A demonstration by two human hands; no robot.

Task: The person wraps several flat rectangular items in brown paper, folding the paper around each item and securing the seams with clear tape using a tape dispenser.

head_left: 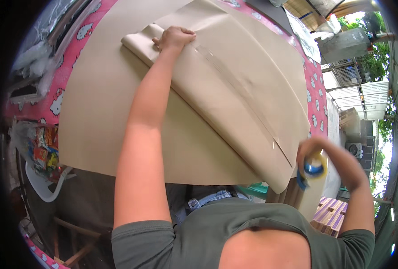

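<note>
A large sheet of brown paper (104, 116) is spread over the table (316, 110), which is covered with a pink patterned cloth. Across the sheet, a thick folded layer of brown paper (217, 110) is laid slantwise, its near end brought close to the body, probably so that it can be reached. A clear tape strip (229, 77) is seen running lengthwise along this layer, presumably to keep its edge down. The left grip (175, 38) is set on the far end with fingers curled, perhaps to steady it; whether any paper is pinched cannot be told. By the near end, a blue and yellow tape roll (314, 169) is held in the closed right grip (307, 151), blurred, seemingly kept off the paper for free handling.
</note>
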